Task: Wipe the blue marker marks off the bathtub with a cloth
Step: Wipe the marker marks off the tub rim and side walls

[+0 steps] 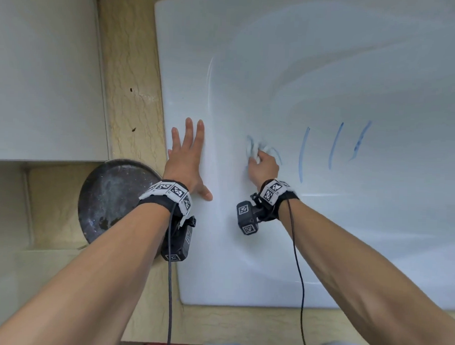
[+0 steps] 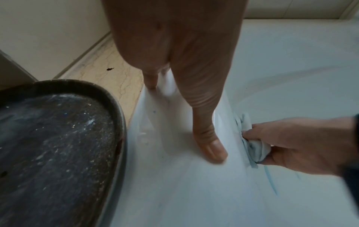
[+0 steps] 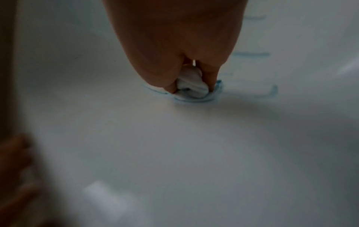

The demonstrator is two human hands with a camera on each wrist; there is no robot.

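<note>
My right hand (image 1: 263, 164) grips a small bunched white cloth (image 1: 254, 150) and presses it on the inner wall of the white bathtub (image 1: 330, 72), over a smeared blue mark (image 1: 249, 142). In the right wrist view the cloth (image 3: 192, 86) sits pinched between my fingers with blue smudge (image 3: 194, 100) around it. Three blue marker strokes stand to the right: one long (image 1: 302, 154), a second (image 1: 335, 145), a third shorter one (image 1: 360, 140). My left hand (image 1: 188, 155) lies flat, fingers straight, on the tub's rim; the left wrist view shows its thumb (image 2: 209, 141) on the rim and the cloth (image 2: 252, 145) beside it.
A round dark dusty pan or lid (image 1: 113, 198) sits on the beige marble ledge (image 1: 129, 63) left of the tub, close under my left wrist. A pale wall panel (image 1: 43, 73) rises at far left. The tub's front edge meets the ledge (image 1: 266, 325) near me.
</note>
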